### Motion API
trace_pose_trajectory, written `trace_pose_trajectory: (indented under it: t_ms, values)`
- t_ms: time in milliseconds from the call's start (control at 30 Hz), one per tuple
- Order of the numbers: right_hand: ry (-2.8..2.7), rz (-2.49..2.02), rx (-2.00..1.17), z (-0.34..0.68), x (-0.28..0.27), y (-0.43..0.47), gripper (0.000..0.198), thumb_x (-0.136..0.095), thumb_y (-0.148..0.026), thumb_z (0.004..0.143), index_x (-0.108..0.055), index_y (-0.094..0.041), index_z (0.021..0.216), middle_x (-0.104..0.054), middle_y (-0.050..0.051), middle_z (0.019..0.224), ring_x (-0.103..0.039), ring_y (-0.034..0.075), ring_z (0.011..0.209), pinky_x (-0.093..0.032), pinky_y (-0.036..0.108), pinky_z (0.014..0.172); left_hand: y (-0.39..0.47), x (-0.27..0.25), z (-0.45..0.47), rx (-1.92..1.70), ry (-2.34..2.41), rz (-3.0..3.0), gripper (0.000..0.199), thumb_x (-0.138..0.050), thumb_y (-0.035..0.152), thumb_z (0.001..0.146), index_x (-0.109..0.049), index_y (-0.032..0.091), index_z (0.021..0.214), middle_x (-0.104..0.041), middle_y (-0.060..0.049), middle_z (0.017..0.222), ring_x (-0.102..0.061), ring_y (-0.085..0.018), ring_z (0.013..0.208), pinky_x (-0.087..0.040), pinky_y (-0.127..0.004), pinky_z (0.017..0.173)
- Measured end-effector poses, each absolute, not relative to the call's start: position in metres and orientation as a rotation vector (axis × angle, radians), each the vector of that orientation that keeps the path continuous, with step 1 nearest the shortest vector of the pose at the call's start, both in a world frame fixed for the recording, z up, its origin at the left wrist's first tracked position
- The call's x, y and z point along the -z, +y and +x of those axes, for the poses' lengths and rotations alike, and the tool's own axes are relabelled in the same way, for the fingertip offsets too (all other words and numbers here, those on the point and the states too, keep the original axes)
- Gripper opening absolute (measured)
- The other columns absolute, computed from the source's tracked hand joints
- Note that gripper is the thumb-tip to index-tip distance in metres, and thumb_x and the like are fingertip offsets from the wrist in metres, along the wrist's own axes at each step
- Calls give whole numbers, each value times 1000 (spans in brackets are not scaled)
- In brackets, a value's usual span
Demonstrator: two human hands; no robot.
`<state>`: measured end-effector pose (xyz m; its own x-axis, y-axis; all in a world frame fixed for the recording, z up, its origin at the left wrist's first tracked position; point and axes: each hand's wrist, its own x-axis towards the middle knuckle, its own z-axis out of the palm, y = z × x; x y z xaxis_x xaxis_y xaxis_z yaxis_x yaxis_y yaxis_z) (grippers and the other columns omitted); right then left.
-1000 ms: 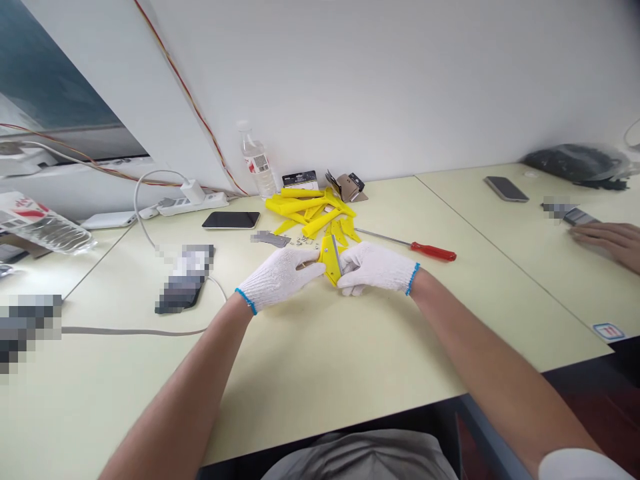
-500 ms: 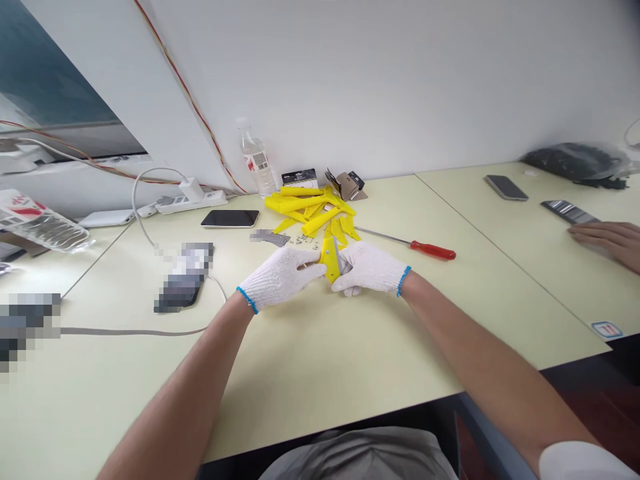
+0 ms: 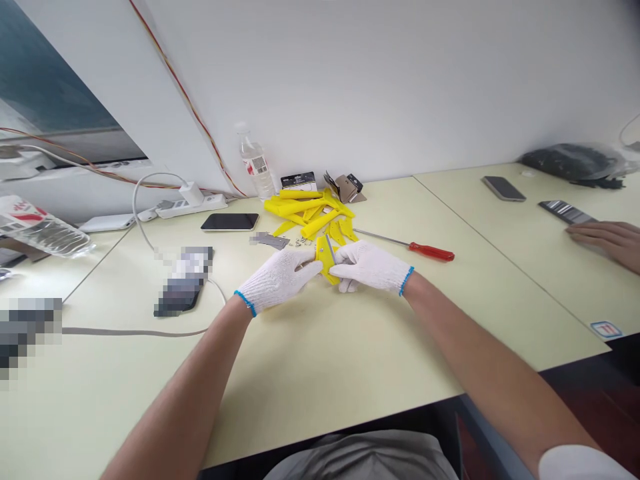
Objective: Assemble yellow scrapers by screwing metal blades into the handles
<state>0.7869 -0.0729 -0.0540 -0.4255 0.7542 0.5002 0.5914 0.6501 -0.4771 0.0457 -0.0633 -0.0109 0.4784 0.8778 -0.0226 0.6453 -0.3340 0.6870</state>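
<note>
Both my hands wear white knitted gloves with blue cuffs. Between them is a yellow plastic scraper head (image 3: 323,255) with a metal blade (image 3: 331,249) along its right side and a screw in its face. My left hand (image 3: 280,277) pinches its left side with thumb and fingers. From the right, my right hand (image 3: 374,268) grips it, thumb by the blade's lower end, other fingers partly hidden behind. Just beyond lie small loose screws (image 3: 303,242), flat grey blades (image 3: 275,241) and a pile of yellow scraper parts (image 3: 320,222). A red-handled screwdriver (image 3: 431,252) rests right of the pile.
At the back are a water bottle (image 3: 259,167) and opened cardboard packaging (image 3: 344,187). Left are a black phone (image 3: 230,222), a blurred-out device (image 3: 185,280) with a cable and a power strip (image 3: 193,205). Another person's hand (image 3: 607,239) touches a dark strip (image 3: 567,212) at right.
The scraper head has turned in my hands, its top now leaning left and its blade slanting. Both hands keep hold of it, with small finger shifts.
</note>
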Motion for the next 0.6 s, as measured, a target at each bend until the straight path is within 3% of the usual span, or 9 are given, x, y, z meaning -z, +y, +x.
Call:
trace_pose_trajectory:
  t_ms: [200, 367, 600]
  values:
    - [-2093, -1128, -345, 794, 57, -72, 36, -56, -27, 105, -78, -14, 131, -69, -9, 128, -65, 27, 128, -59, 4, 63, -57, 10, 36, -579, 1537, 2000, 44, -52, 53, 96, -62, 19, 71, -58, 1, 61, -52, -13, 57, -38, -27, 56]
    - [-2244, -1066, -29, 830, 72, -64, 40, -63, -45, 102, -78, -29, 135, -67, -7, 135, -64, 10, 132, -52, -6, 73, -47, 9, 14, -721, 1778, 1808, 44, -52, 54, 94, -69, 19, 73, -58, 1, 56, -56, -14, 54, -40, -26, 55]
    - [-1908, -1337, -215, 816, 66, -66, 33, -79, -39, 75, -87, -28, 105, -76, -4, 115, -74, 6, 106, -46, -4, 72, -45, 12, 15, -752, 1818, 1755, 40, -53, 51, 94, -67, 19, 73, -57, 1, 54, -55, -15, 53, -41, -25, 56]
